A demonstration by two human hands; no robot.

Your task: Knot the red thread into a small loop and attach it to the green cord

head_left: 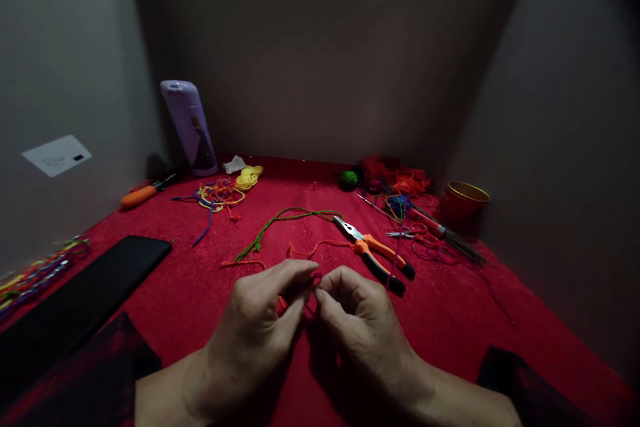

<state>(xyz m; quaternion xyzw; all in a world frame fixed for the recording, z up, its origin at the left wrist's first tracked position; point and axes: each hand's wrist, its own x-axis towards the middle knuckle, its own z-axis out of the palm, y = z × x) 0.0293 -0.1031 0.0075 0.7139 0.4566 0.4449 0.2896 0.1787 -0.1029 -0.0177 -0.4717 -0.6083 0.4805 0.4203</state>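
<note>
My left hand (265,320) and my right hand (360,327) meet at the front middle of the red cloth, fingertips almost touching. Between them shows a small loop of dark purple cord (317,277), pinched from both sides. Its ends are hidden by my fingers. A bit of orange cord (283,305) shows through the gap under my left index finger. Just beyond my hands lie a red-orange cord (320,245) and a knotted green cord (280,215). Long-nose pliers (373,247) with orange and black handles rest beside my right hand, their jaws apart.
On the left are a black phone (125,267), braided colourful cords (45,273), an orange-handled tool (140,197), a purple bottle (190,127) and yellow yarn (249,177). Green yarn (349,179), orange yarn (410,180), small scissors (403,235) and a red cup (457,203) stand right. Grey walls enclose the table.
</note>
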